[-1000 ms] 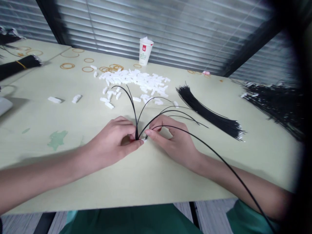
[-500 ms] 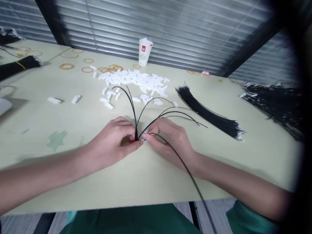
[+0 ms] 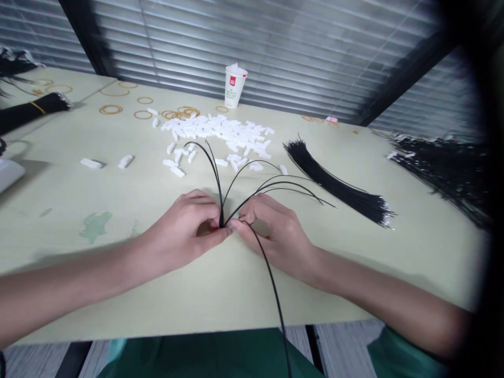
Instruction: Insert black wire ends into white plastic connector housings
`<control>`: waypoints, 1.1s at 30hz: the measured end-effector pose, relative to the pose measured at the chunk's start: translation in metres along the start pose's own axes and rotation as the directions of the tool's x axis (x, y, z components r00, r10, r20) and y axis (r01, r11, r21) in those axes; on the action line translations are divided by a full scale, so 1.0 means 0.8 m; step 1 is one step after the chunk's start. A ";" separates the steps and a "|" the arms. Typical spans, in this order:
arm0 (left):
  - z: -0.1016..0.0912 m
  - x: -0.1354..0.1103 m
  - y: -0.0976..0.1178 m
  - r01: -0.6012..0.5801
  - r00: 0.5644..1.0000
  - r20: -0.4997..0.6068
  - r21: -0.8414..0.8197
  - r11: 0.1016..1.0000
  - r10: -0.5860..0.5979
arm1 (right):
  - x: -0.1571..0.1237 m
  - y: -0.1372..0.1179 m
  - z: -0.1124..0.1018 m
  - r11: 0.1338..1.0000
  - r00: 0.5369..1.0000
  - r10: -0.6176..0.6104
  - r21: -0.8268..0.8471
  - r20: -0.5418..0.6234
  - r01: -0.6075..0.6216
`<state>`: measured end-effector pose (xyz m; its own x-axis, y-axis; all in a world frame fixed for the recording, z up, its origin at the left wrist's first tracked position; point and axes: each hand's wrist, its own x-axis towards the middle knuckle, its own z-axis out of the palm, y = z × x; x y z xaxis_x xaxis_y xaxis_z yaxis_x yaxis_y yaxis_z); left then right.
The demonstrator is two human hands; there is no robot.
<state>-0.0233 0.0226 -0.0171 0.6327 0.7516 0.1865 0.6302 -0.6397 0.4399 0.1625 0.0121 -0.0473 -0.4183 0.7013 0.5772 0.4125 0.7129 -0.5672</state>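
Between thumb and fingers, my left hand (image 3: 197, 223) pinches a group of thin black wires (image 3: 218, 181) that fan upward and to the right. A small white connector is mostly hidden where my fingertips meet. Close against it, my right hand (image 3: 271, 223) is closed on the end of a single black wire (image 3: 271, 268), which arcs down past the table's front edge. Beyond my hands lies a heap of loose white connectors (image 3: 220, 128). To the right of it rests a bundle of black wires (image 3: 338, 181) with bare metal tips at its near end.
A paper cup (image 3: 235, 86) stands at the back by the blinds. Rubber bands (image 3: 181, 112) lie scattered behind the connectors. A banded wire bundle (image 3: 33, 113) is at the left, and a large pile of wires (image 3: 444, 165) at the right. Two connectors (image 3: 91, 164) lie apart on the left.
The loose wire from my right hand has swung left and now hangs more steeply. My right fingertips have moved slightly closer to my left ones. Both hands keep their grip.
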 end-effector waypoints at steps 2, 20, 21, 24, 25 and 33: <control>0.000 0.000 0.000 0.001 1.000 0.003 0.003 1.000 -0.001 | 0.000 -0.001 0.000 0.999 0.999 0.045 -0.004 0.011 -0.045; 0.002 -0.002 -0.001 0.007 1.000 -0.003 0.004 1.000 -0.007 | 0.001 0.008 0.002 0.979 0.995 -0.038 -0.194 0.091 0.055; 0.001 -0.002 -0.001 0.007 1.000 -0.004 0.003 1.000 -0.007 | 0.001 0.009 0.002 0.978 0.995 -0.048 -0.200 0.088 0.064; 0.002 -0.002 -0.003 -0.002 1.000 -0.008 0.002 1.000 0.002 | 0.001 0.010 0.004 0.976 0.995 -0.079 -0.198 0.062 0.090; 0.002 -0.002 -0.002 -0.007 1.000 -0.011 0.004 1.000 0.007 | 0.000 0.009 0.004 0.978 0.995 -0.081 -0.188 0.055 0.090; -0.007 -0.011 0.011 0.022 0.952 -0.304 -0.043 0.999 -0.034 | -0.007 -0.003 -0.009 0.967 0.966 0.254 0.027 0.048 -0.255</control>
<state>-0.0254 0.0114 -0.0100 0.4437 0.7864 0.4298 0.6245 -0.6153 0.4811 0.1697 0.0064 -0.0447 -0.3380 0.8584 0.3858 0.4833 0.5101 -0.7115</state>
